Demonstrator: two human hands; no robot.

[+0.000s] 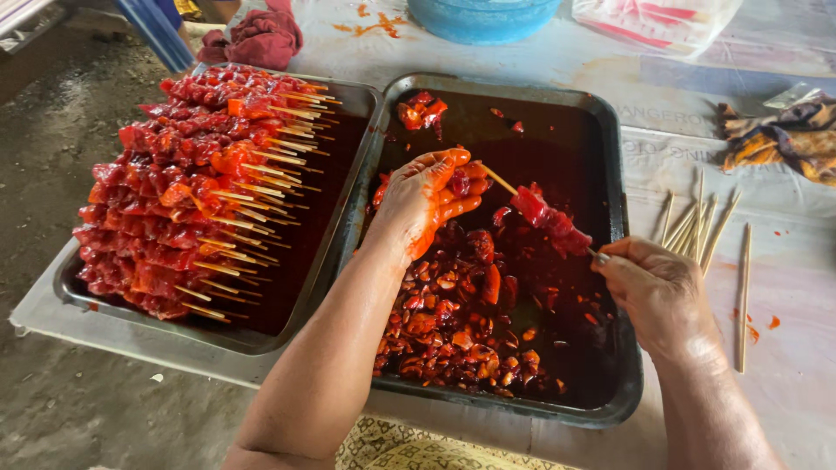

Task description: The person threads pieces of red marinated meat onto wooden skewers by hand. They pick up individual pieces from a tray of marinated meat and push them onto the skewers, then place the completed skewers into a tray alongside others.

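Over the right tray [610, 261] of red marinated meat [453, 331], the left hand [422, 200] pinches a meat piece at the skewer [544, 213] tip; the right hand [657, 292] grips its near end. Finished skewers [192, 183] fill the left tray [78, 296].

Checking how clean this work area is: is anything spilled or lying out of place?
Yes. Orange-red sauce smears stain the table cover above the right tray, with small spots by the loose skewers. The left hand is sauce-coated.

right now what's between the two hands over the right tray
The half-loaded skewer spans from the left hand to the right hand, red marinated meat threaded on it, above the right tray; head view.
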